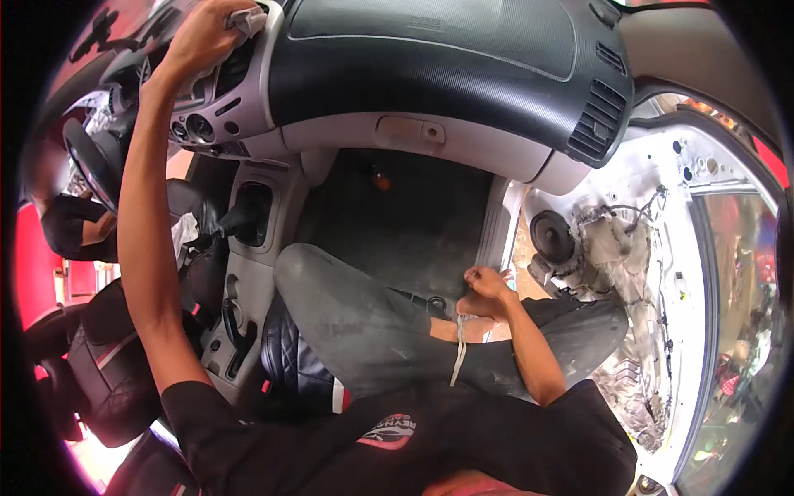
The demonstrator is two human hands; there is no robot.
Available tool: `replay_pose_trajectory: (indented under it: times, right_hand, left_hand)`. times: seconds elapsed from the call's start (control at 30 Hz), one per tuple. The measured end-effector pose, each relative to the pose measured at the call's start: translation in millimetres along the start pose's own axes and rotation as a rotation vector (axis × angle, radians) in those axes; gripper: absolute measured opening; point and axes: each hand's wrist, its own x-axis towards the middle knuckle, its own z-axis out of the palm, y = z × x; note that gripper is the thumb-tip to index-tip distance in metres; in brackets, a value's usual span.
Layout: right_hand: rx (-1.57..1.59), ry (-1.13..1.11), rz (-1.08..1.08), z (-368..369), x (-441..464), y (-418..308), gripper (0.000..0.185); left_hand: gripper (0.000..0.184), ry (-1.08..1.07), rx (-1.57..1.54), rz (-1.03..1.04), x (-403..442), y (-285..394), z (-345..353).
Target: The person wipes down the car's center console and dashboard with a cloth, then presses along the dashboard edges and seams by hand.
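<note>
At the top left, my left hand (203, 37) is closed on a crumpled grey cloth (246, 21). It presses the cloth against the upper centre of the dashboard (413, 91), by the grey trim beside an air vent (235, 68). My left arm stretches up past the centre console. My right hand (488, 283) hangs low over my crossed legs, its fingers loosely curled with nothing visible in them. Just under it is my bare foot (480, 307), and the wrist lies close to it. A pale cord (458, 351) dangles over my dark trousers.
A glove box (409, 132) faces me. To the right stands an open door stripped of its panel, showing a speaker (552, 237) and wiring. The gear lever (241, 219) and handbrake (238, 326) are on my left. Beyond the steering wheel (89, 165), another person (70, 223) is visible.
</note>
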Motion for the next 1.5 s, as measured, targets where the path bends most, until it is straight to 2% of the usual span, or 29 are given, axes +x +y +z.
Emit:
replay_pose_trajectory:
  times: [0.03,0.07,0.17,0.2,0.27,0.4,0.57,0.6,0.7,0.73,0.83,0.87,0.93,1.0,1.03,1.07,1.1,1.17,1.27,1.37,1.4,1.43,1.47,1.5]
  right_hand:
    - [0.010,0.013,-0.005,1.1,-1.4,-3.5,0.038]
    - [0.019,0.022,-0.009,3.3,1.0,-0.7,0.038]
    - [0.009,0.048,-0.021,13.3,11.8,11.6,0.035]
    - [0.014,0.056,-0.032,11.6,8.6,7.9,0.033]
    - [0.018,0.069,-0.039,1.3,3.4,-1.7,0.031]
    - [0.018,0.077,-0.026,9.4,1.4,-0.9,0.030]
    - [-0.054,0.093,-0.099,9.9,8.4,8.9,0.028]
    - [0.019,0.060,-0.089,7.2,5.2,8.1,0.037]
    - [0.044,0.058,-0.012,5.1,2.0,-0.8,0.028]
    - [0.043,0.045,0.001,4.7,3.4,-2.1,0.034]
    - [0.064,0.048,-0.066,4.4,0.0,-1.7,0.033]
    - [-0.006,0.048,-0.080,3.0,1.5,-3.1,0.035]
    - [-0.130,0.056,-0.064,4.1,0.2,-5.1,0.038]
    - [-0.055,0.057,-0.069,5.3,-2.8,-5.7,0.041]
    - [-0.074,0.071,-0.046,5.9,-5.7,-2.9,0.040]
    - [-0.095,0.081,-0.030,7.8,-6.7,-2.6,0.040]
    - [-0.119,0.087,-0.019,2.6,-11.3,-14.9,0.039]
    - [-0.151,0.080,0.011,-1.7,-19.7,-22.0,0.039]
    - [-0.093,0.044,0.041,9.3,-2.3,-2.0,0.040]
    - [-0.051,0.025,0.045,4.5,-0.7,-4.7,0.040]
    - [-0.062,0.020,0.040,1.9,-7.7,-10.0,0.040]
    - [-0.072,0.016,0.039,-0.5,-14.8,-15.3,0.041]
    - [-0.152,0.105,0.029,9.7,-8.5,-8.6,0.041]
    - [-0.111,0.073,-0.002,11.3,-7.1,-8.0,0.041]
  left_hand:
    - [0.010,-0.034,0.012,-0.011,-0.1,0.6,0.0]
    - [0.010,0.083,0.007,0.029,0.0,4.8,5.0]
    - [0.010,0.120,0.041,-0.015,-1.5,7.0,7.0]
    - [0.011,0.058,0.012,0.036,-2.1,-9.3,10.1]
    - [0.028,-0.065,-0.042,0.151,-0.6,-53.7,20.4]
    - [0.035,0.051,0.057,0.068,0.8,-51.5,28.0]
    - [0.037,-0.058,0.041,0.147,0.5,-59.2,20.3]
    - [0.037,-0.068,0.031,0.151,-0.1,-58.2,20.5]
    - [0.037,0.026,0.102,0.047,3.0,-53.6,25.9]
    - [0.040,0.015,0.104,0.051,3.9,-55.3,24.9]
    - [0.036,-0.076,0.041,0.165,5.3,-36.8,9.7]
    - [0.037,-0.038,0.077,0.166,3.7,-48.6,15.8]
    - [0.043,-0.022,0.147,-0.014,3.6,-52.9,23.9]
    - [0.044,-0.032,0.123,0.051,2.0,-73.8,29.2]
    - [0.041,-0.075,0.081,0.017,2.4,-59.8,24.5]
    - [0.032,-0.039,0.015,0.147,2.1,-73.8,26.4]
    - [0.031,-0.067,-0.040,0.093,2.1,-51.1,19.5]
    - [0.028,-0.120,-0.053,0.062,9.3,-50.8,19.2]
    - [0.026,-0.027,-0.053,0.105,7.9,-59.3,28.4]
    - [0.033,-0.127,-0.092,0.110,5.4,-69.5,26.2]
    - [0.022,-0.027,-0.113,0.165,4.9,-68.4,29.7]
    - [0.023,-0.022,-0.051,0.134,5.0,-68.0,30.1]
    - [0.024,-0.012,0.006,0.107,4.9,-71.5,32.0]
    - [0.026,0.081,0.038,0.202,1.4,-112.9,48.5]
